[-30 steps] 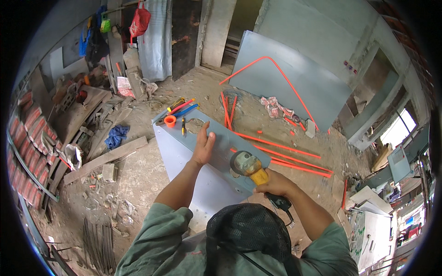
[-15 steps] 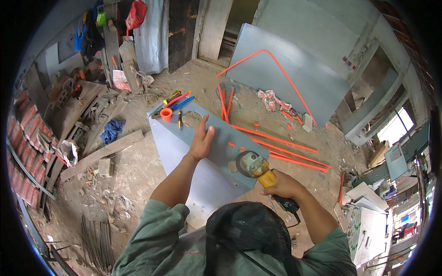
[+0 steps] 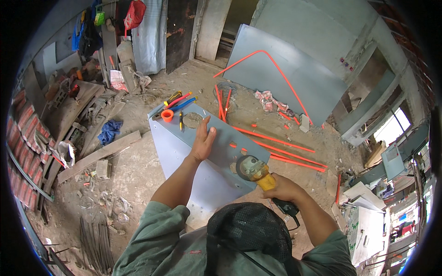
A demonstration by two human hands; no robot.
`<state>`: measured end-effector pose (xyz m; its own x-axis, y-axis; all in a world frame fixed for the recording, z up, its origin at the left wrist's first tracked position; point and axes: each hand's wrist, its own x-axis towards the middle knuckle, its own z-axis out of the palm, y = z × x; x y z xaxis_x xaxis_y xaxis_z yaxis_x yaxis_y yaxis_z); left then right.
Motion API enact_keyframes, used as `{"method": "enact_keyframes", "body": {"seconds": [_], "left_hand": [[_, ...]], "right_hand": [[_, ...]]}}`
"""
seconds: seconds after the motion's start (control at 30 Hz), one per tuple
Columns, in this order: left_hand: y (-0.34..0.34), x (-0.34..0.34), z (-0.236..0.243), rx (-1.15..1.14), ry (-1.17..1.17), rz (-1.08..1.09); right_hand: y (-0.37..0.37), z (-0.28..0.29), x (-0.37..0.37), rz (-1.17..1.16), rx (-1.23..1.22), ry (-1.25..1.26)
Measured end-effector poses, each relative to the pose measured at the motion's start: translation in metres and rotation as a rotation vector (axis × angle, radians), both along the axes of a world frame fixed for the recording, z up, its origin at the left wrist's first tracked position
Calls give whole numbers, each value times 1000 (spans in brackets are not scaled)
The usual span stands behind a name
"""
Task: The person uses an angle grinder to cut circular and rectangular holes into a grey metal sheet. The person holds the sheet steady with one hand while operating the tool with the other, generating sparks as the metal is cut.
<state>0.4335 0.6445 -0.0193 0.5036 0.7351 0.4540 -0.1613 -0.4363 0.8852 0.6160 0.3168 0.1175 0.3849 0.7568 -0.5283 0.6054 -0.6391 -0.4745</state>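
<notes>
My right hand [image 3: 282, 187] is closed around the yellow body of an angle grinder [image 3: 252, 168]. The grinder's disc end is over the near right part of a grey sheet-metal box [image 3: 225, 133], next to a rounded cut-out; whether it touches the metal I cannot tell. My left hand [image 3: 202, 141] rests on the box with its fingers stretched out, holding nothing. Beyond it is a large round hole [image 3: 193, 120]. An orange cup [image 3: 166, 115], a yellow-and-black hand tool [image 3: 181, 122], pliers [image 3: 174, 96] and a blue-handled tool [image 3: 184, 103] lie at the far left end.
Orange pipes [image 3: 276, 149] lie on the dirt floor beyond the box. A bent orange pipe [image 3: 287, 76] leans by a big grey sheet [image 3: 317, 87] against the wall. At left are a wooden plank [image 3: 101, 156], a blue cloth [image 3: 109, 131] and stacked red bricks [image 3: 27, 138].
The view has shifted slightly. The grinder's head has tilted a little over the box; my left hand stays nearly in place.
</notes>
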Motion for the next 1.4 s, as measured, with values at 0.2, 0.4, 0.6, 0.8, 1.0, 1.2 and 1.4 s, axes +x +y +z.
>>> {"method": "enact_keyframes", "body": {"seconds": [0.2,0.4,0.6,0.8,1.0,1.2,1.4], "left_hand": [[0,1,-5,-6,-12,-7],[-1,0,-5,-11,-29,-19],[-1,1,-6,-11,-37,-9],[0,3,-5,-39,-48,-25],[1,0,-8,-42,-54,-22],[3,3,-8,-33,-63,-23],[1,1,-7,-41,-73,-25]], "right_hand": [[-3,-5,-4,30,95,5],[3,3,-18,-33,58,93],[-2,5,-17,-21,62,39],[4,3,-22,17,105,102],[4,5,-26,-53,59,94],[6,4,-22,-27,60,83],[5,1,-24,-46,86,76]]}}
